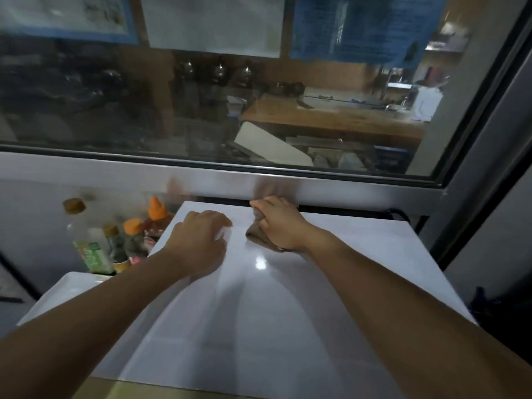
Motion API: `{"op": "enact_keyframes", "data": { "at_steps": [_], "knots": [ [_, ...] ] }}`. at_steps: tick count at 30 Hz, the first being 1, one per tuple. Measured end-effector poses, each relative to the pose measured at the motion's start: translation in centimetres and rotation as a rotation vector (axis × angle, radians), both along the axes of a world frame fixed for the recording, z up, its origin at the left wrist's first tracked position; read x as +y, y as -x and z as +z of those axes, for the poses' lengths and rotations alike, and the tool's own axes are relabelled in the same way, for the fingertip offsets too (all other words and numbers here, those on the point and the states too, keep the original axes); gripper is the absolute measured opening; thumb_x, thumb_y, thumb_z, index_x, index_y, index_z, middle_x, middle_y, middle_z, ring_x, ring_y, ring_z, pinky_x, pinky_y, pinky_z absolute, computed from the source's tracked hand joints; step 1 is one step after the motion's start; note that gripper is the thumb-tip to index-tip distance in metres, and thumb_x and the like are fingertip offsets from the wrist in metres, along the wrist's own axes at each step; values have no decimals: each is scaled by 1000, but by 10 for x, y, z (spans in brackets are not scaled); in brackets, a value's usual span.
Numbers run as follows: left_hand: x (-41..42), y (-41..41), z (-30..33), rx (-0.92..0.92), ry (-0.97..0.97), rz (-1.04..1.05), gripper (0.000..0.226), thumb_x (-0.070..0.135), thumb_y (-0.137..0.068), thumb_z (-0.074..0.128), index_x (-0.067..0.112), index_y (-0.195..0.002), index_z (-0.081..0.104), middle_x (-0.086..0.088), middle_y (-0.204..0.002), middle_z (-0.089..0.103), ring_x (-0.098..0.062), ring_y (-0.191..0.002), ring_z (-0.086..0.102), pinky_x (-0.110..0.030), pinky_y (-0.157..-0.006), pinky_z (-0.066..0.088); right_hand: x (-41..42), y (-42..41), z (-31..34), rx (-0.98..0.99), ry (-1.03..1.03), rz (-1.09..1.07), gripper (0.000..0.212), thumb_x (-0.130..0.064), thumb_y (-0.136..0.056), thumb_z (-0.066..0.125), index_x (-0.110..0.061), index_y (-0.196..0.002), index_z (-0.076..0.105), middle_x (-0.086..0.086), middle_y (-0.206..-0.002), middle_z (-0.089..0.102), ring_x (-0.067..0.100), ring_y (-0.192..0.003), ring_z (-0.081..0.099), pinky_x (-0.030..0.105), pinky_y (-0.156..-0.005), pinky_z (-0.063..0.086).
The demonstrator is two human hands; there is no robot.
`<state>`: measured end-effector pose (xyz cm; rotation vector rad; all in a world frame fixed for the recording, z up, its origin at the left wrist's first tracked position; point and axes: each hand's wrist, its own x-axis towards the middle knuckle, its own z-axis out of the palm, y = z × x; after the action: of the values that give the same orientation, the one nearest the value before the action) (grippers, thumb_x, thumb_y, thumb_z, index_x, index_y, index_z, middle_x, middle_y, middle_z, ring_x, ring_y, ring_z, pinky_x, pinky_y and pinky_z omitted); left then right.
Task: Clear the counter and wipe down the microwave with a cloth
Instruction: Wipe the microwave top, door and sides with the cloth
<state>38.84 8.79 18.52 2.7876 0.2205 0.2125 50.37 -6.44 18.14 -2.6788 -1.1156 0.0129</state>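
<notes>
Wiping step in hand: right hand (280, 226) clenched on the cloth (256, 231) at the microwave (288, 298) top's rear edge, left hand (198, 240) resting loosely curled, holding nothing; next, strokes forward.

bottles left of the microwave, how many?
4 visible: a tall clear bottle far left, a small dark one, then two orange-capped ones nearest the microwave. Others may be hidden behind.
</notes>
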Motion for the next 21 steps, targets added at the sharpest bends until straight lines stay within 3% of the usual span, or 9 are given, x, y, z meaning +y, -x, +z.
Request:
{"op": "enact_keyframes", "data": {
  "at_steps": [4, 9, 14, 17, 19, 21],
  "knots": [
    [32, 18, 0, 2, -61, 64, 34, 28, -87, 56, 28, -121, 57, -2, -131, 51, -25, -123, 40, -45, -101, 38, -40, 3, 8, -22, -42, 58, 46, -1, -87, 44, -7, -133, 48, 12, -133, 49, 28, -123, 44, 37, -105, 32],
    [44, 29, -7, -32, -25, 70, 34, 39, -88, 53, 37, -122, 53, -1, -131, 45, -23, -125, 36, -44, -101, 38, -85, 5, 13, 16, -57, -171, 35, 2, -83, 43, -9, -113, 56, 8, -114, 55, 27, -111, 49, 34, -94, 38],
    [50, 29, -10, -55, 4, 32, 36, 41, -88, 54, 38, -124, 51, 2, -135, 41, -21, -128, 31, -42, -102, 34, -5, 16, 7, 12, -114, -132, 44, -9, -85, 48, -5, -129, 48, 12, -129, 52, 30, -121, 46, 31, -102, 35],
    [60, 35, -10, -30, 41, -18, 38, 36, -88, 57, 34, -126, 51, 4, -137, 41, -19, -128, 32, -39, -106, 32, 53, 24, 2, 23, -124, -70, 35, -22, -86, 52, -5, -117, 52, 11, -119, 57, 31, -113, 50, 38, -98, 38],
    [66, 42, -9, -27, 56, -5, 39, 33, -88, 58, 31, -127, 51, 3, -136, 42, -21, -127, 32, -38, -105, 33, 78, 28, 1, -13, -86, -61, 28, -28, -87, 53, -9, -108, 54, 8, -114, 57, 28, -109, 50, 36, -91, 39],
    [72, 50, -7, -16, 72, 35, 40, 31, -88, 60, 29, -127, 51, 1, -135, 42, -23, -126, 32, -38, -102, 33, 83, 34, 1, -47, -57, -24, 25, -23, -92, 47, -10, -113, 53, 8, -122, 53, 27, -117, 46, 34, -96, 34]
  ]
}}
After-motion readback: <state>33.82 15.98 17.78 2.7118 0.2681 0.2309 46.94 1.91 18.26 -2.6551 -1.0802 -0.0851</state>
